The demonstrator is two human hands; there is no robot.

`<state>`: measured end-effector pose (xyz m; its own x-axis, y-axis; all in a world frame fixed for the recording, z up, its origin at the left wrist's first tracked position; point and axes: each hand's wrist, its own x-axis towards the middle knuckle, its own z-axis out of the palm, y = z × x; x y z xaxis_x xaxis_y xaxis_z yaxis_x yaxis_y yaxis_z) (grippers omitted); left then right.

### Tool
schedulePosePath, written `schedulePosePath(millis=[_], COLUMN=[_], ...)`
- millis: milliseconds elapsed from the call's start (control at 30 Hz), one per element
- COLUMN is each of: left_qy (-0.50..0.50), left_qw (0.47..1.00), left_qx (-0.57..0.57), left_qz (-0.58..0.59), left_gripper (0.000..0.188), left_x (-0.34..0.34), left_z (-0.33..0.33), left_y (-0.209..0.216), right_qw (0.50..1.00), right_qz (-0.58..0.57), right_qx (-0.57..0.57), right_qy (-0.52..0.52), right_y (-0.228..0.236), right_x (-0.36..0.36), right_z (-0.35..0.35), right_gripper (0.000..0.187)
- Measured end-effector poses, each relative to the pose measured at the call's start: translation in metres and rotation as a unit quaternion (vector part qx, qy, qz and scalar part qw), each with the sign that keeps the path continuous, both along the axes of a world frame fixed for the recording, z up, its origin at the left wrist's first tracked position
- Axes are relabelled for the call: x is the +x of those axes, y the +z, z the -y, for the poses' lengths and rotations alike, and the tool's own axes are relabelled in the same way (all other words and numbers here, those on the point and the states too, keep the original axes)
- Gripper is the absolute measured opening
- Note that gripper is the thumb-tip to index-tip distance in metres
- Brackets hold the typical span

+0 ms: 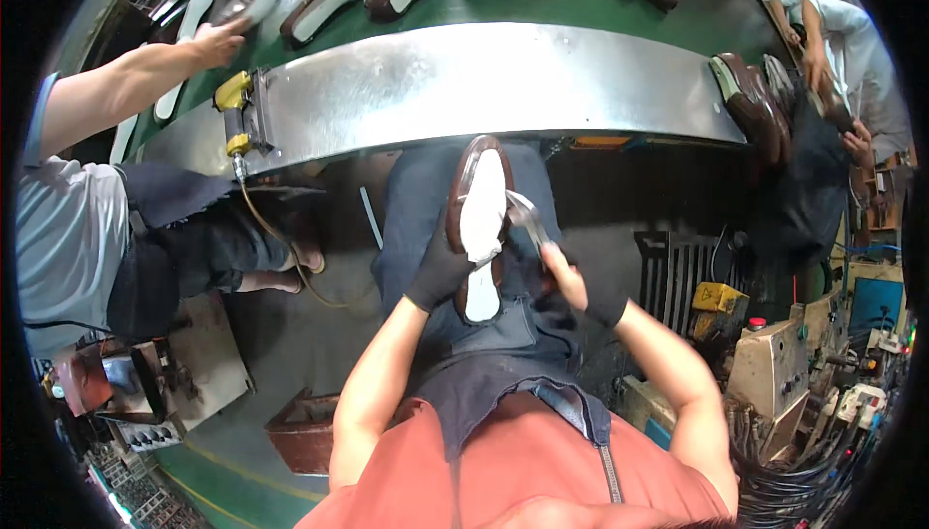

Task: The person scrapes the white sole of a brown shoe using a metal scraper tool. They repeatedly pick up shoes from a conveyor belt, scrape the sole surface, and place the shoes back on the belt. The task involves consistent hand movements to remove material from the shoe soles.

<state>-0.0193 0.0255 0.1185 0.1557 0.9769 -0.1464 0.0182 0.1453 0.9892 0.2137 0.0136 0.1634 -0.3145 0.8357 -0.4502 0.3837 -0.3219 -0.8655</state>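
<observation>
A brown shoe [466, 181] lies sole side up over my lap, toe pointing away from me, its underside pale white. My left hand [441, 270], in a dark glove, is wrapped round the left side of the shoe near its waist. In my right hand [581, 282], also dark-gloved with a bare thumb showing, is a metal hand tool with a curved head [525, 213]. The tool's head is at the right edge of the shoe's forefoot; whether it touches there I cannot tell. The fingers under the tool's handle are partly hidden.
A metal ledge [464, 74] curves ahead, beside a green conveyor [581, 6] carrying several brown shoes. A yellow air tool [234, 113] with a hose hangs at left. A co-worker's arm [126, 93] reaches in from the left; another person [852, 64] works at far right. Machinery [774, 374] stands right.
</observation>
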Motion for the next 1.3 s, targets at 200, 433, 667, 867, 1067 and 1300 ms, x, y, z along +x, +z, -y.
schedulePosePath(millis=[200, 433, 667, 867, 1067, 1300], left_qy=[0.043, -0.052, -0.134, -0.24, 0.118, 0.178], left_qw=[0.96, 0.88, 0.989, 0.705, 0.844, 0.839], left_qx=[-0.159, -0.235, 0.044, 0.45, 0.253, 0.172], left_qz=[0.227, 0.41, 0.037, -0.493, -0.457, -0.484], left_gripper=[0.054, 0.036, 0.038, 0.046, 0.074, 0.078], left_x=[0.009, 0.063, 0.105, 0.079, 0.049, 0.088], left_z=[-0.014, -0.211, -0.411, -0.45, -0.521, -0.458], left_y=[0.017, 0.078, 0.045, 0.062, 0.033, 0.006], right_qw=[0.981, 0.987, 0.994, 0.995, 0.996, 0.994], right_qz=[0.046, 0.049, 0.085, 0.028, 0.023, 0.035], right_qx=[-0.057, -0.007, 0.053, -0.027, -0.014, 0.027], right_qy=[-0.178, -0.152, -0.038, -0.096, -0.084, -0.095], right_y=[-0.048, -0.083, -0.064, -0.097, -0.095, -0.097], right_x=[-0.011, -0.011, -0.023, -0.037, -0.038, -0.037], right_z=[0.075, 0.002, -0.097, -0.118, -0.118, -0.096], right_gripper=[0.053, 0.05, 0.049, 0.045, 0.045, 0.045])
